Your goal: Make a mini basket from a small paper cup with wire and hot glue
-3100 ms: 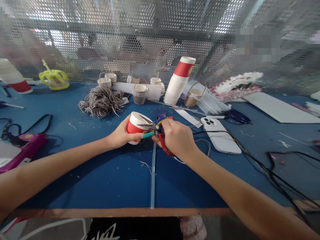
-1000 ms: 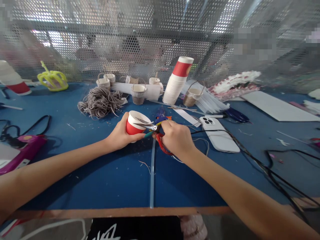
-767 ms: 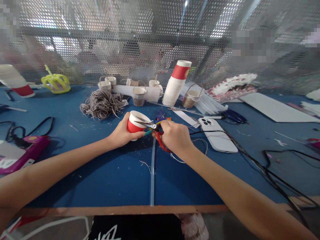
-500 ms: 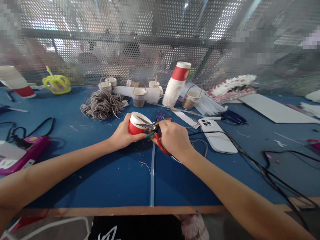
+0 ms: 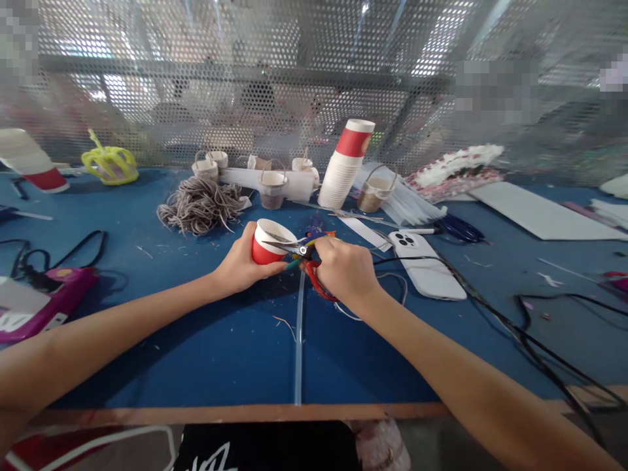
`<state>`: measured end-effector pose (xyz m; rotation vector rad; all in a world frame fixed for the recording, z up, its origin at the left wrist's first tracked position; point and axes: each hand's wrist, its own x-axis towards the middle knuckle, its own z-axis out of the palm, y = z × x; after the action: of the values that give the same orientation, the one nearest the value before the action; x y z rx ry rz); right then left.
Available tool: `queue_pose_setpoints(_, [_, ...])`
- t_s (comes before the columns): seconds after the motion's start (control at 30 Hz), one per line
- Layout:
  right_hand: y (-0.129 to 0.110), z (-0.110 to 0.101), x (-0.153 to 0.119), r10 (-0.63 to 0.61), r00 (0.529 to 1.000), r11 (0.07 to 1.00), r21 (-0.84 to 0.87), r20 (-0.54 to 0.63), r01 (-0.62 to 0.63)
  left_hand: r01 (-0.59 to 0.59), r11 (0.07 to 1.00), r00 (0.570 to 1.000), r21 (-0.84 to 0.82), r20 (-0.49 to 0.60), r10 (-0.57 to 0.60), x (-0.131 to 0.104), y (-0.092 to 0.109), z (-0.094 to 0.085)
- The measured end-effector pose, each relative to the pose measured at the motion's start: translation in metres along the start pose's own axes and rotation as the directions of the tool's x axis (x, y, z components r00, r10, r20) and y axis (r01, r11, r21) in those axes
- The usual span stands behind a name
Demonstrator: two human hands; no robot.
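My left hand (image 5: 240, 260) is wrapped round a red and white paper cup (image 5: 265, 254), its open mouth tilted upward. My right hand (image 5: 344, 269) grips scissors with red handles (image 5: 316, 280). Their metal blades point left across the cup's rim, and one blade reaches over the mouth; the exact contact is too small to tell. Just below the scissors, a clear glue stick (image 5: 299, 347) lies on the blue table (image 5: 210, 356). Behind my right hand sits a blue and orange tool (image 5: 316, 226), partly hidden.
Grey yarn (image 5: 199, 206) lies behind the cup. A leaning stack of paper cups (image 5: 343, 170) and small cup baskets (image 5: 273, 190) stand at the back. A white phone (image 5: 426, 268) and black cables (image 5: 510, 327) are on the right, a purple glue gun (image 5: 59, 297) on the left.
The scissor blades have come closer together at the cup's rim, and my right hand has shifted slightly. My left hand keeps its hold on the cup.
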<state>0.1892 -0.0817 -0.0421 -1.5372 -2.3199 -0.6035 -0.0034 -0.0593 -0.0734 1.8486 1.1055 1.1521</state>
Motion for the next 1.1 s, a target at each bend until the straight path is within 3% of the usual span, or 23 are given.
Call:
queue_pose_setpoints(0.33, [-0.01, -0.015, 0.001, -0.018, 0.994, 1.0, 0.002, 0.105, 0.018, -0.015, 0.993, 0.999, 0.12, -0.041, 0.02, -0.003, 0.01, 0.001])
queue_pose_setpoints(0.57, [-0.005, -0.008, -0.001, 0.002, 0.998, 1.0, -0.001, 0.058, -0.002, -0.031, 0.987, 0.996, 0.16, -0.077, 0.044, -0.003, 0.007, 0.001])
queue_pose_setpoints(0.8, [-0.006, -0.009, -0.001, 0.003, 0.996, 1.0, -0.01, 0.089, -0.002, -0.032, 0.975, 0.991, 0.218, -0.119, 0.059, -0.004, 0.008, 0.002])
queue_pose_setpoints(1.1, [-0.013, -0.013, 0.0, -0.01, 0.991, 1.0, -0.006, 0.136, 0.011, -0.113, 0.943, 0.979, 0.312, -0.13, 0.16, -0.006, 0.005, 0.003])
